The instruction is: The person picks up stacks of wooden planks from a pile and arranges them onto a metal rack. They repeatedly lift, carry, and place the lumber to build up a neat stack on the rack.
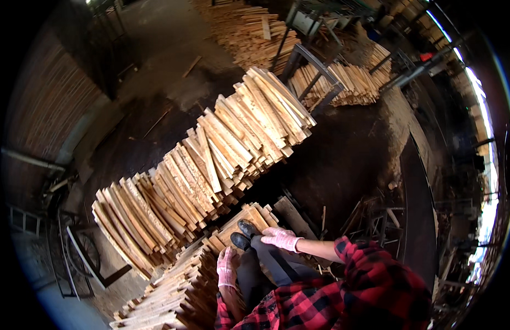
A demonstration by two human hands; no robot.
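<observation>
At the far left stands a dark metal frame rack [81, 258] on the dusty floor [167, 49]. Beside it a long, tall stack of pale, rough-sawn wooden slats [205, 165] runs diagonally up to the right, its cut ends uneven and splintery. Below it lies a lower stack of the same thin wooden strips [172, 291], laid flat in rows.

The person stands on this lower stack in black shoes [244, 234] and dark trousers, with red-and-black checked flannel sleeves. The left hand [226, 268], in a pink knitted glove, hangs open with fingers loosely apart just above the lower stack's edge, gripping nothing. The right hand [281, 238], gloved alike, hovers near the shoes with fingers slightly curled, also holding nothing.

Farther right, a fan-shaped pile of short light wooden sticks [348, 82] rests by an angled black steel frame [315, 71]. Another heap of planks [255, 33] lies behind.
</observation>
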